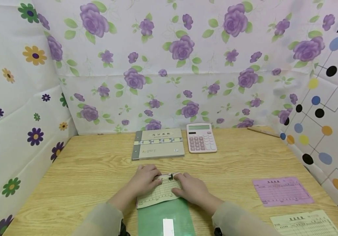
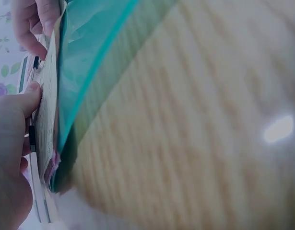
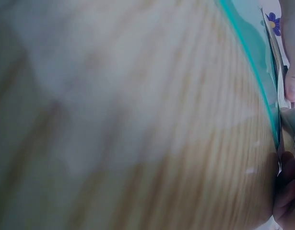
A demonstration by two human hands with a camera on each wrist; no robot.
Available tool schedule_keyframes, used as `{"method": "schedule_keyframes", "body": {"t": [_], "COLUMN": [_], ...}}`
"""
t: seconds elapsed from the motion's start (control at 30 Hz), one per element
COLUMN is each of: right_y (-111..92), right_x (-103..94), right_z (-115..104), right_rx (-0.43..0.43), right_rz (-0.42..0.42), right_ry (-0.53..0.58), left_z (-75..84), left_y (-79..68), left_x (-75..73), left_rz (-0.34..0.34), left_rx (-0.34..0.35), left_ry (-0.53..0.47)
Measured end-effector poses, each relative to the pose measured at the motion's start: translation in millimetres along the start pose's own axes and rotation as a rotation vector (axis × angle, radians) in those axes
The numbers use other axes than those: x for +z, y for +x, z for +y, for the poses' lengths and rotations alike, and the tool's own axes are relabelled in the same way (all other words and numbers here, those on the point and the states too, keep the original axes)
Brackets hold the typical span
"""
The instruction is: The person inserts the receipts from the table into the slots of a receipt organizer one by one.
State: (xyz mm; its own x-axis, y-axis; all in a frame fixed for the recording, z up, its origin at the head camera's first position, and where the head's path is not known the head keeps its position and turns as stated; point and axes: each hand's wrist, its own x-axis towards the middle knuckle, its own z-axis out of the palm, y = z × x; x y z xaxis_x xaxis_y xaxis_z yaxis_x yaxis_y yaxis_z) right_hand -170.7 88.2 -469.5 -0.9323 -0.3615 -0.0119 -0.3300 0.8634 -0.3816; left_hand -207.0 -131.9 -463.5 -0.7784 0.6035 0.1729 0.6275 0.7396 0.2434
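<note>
In the head view a stack of pale yellow forms (image 1: pixel 163 193) lies over a translucent green folder (image 1: pixel 154 216), with pink paper showing at its left edge. My left hand (image 1: pixel 146 181) grips the stack's top left corner, thumb on the sheet. Opposite it, my right hand (image 1: pixel 192 188) holds the top right part, its index fingertip beside a small black clip (image 1: pixel 170 176). The left wrist view shows the stack side-on, with another black clip (image 2: pixel 32 139) beneath my left thumb. Most of my right hand's fingers (image 3: pixel 287 179) are in shadow in the right wrist view.
Behind the hands lie a grey ledger book (image 1: pixel 158 150) and a pink calculator (image 1: pixel 201 137). A pink form (image 1: pixel 284 191) and a yellow form (image 1: pixel 306 224) lie to the right. A pen-like stick (image 1: pixel 263 131) rests at the wooden table's (image 1: pixel 98 164) back right edge.
</note>
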Motion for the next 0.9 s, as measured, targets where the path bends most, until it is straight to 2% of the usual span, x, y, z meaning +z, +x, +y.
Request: {"method": "schedule_keyframes", "body": {"t": [0.17, 0.3, 0.43, 0.6, 0.9], "right_y": [-1, -6, -12, -22, -34], "right_x": [0.3, -8.8, -23.8, -44.5, -65.1], "right_z": [2, 13, 32, 57, 102], "right_rx": [-0.016, -0.06, -0.084, -0.071, -0.053], "right_rz": [-0.011, -0.035, -0.053, -0.08, -0.093], "right_ry": [-0.001, 0.043, 0.102, 0.181, 0.2], "left_z": [-3.9, -7.9, -10.3, -11.8, -13.7], "left_y": [-3.9, -6.9, -8.7, -8.6, -7.4], "left_x": [8.5, 13.5, 13.0, 11.8, 14.8], "left_rz": [-0.009, -0.023, -0.022, -0.032, -0.034], "left_rx": [-0.017, -0.052, -0.062, -0.063, -0.061], "left_ry": [-0.033, -0.107, -0.159, -0.172, -0.182]}}
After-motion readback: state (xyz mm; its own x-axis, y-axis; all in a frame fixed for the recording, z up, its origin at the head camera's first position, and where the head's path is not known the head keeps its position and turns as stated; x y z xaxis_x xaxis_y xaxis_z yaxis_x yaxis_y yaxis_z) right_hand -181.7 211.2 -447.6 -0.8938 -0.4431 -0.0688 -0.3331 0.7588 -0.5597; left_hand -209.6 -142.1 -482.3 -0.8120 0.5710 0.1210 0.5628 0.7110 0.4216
